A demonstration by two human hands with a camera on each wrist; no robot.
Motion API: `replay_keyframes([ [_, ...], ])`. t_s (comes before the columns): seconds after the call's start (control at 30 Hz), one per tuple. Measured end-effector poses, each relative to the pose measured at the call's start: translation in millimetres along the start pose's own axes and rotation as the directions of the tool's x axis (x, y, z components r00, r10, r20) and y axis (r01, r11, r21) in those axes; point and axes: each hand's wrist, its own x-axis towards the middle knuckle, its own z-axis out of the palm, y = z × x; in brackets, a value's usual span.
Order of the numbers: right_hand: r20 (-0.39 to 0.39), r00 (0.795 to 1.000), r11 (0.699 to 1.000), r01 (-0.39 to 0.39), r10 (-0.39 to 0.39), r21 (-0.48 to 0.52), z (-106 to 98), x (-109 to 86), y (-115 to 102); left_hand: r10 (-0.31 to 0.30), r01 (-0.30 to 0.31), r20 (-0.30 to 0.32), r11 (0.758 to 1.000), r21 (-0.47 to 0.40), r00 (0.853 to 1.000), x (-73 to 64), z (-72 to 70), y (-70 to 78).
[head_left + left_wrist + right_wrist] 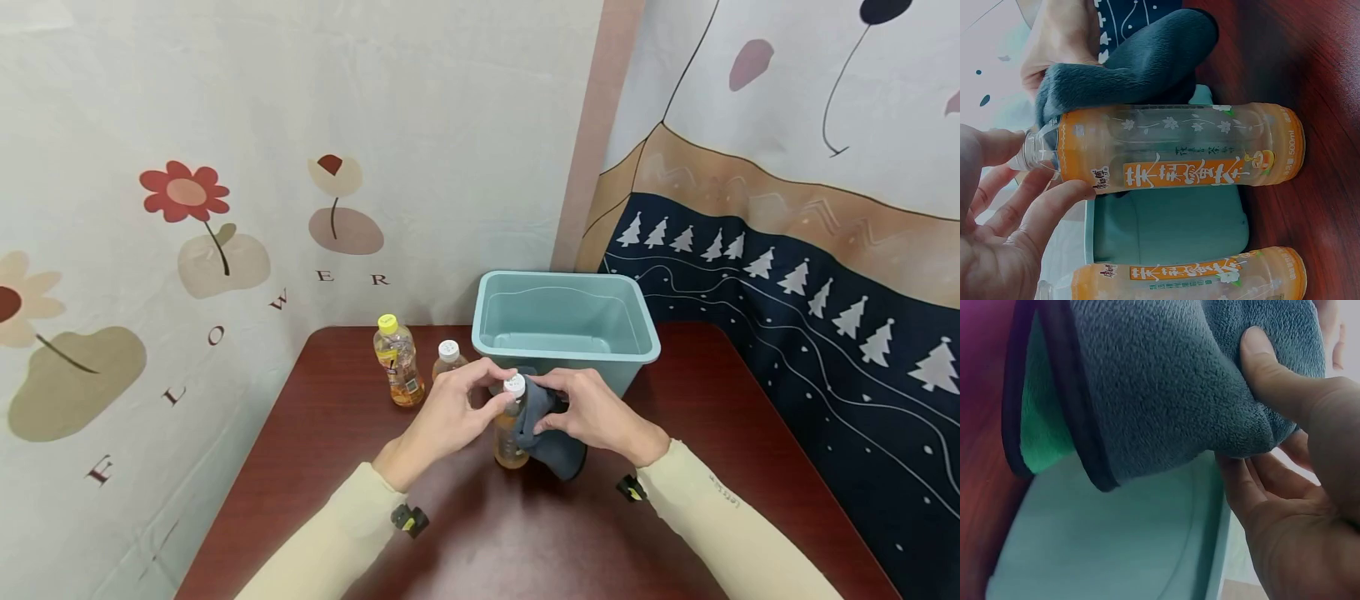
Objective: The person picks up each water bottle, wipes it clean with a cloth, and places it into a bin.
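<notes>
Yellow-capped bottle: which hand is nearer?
Left. The left hand is right of the yellow-capped bottle, holding a white-capped bottle near its top; the right hand is farther right, gripping the grey cloth.

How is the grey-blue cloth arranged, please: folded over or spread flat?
Folded over: the right wrist view shows two dark edges of the grey-blue cloth, with its green inner side between them.
</notes>
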Motion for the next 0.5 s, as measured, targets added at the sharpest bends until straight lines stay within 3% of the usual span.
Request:
replay_keyframes([
  [0.5, 0.094, 0.993, 0.996, -0.063, 0.069, -0.061, 53.4, -9.1, 30.7, -0.012, 0.012, -0.002, 1.0, 0.002, 1.0, -0.6, 1.4, 1.3],
])
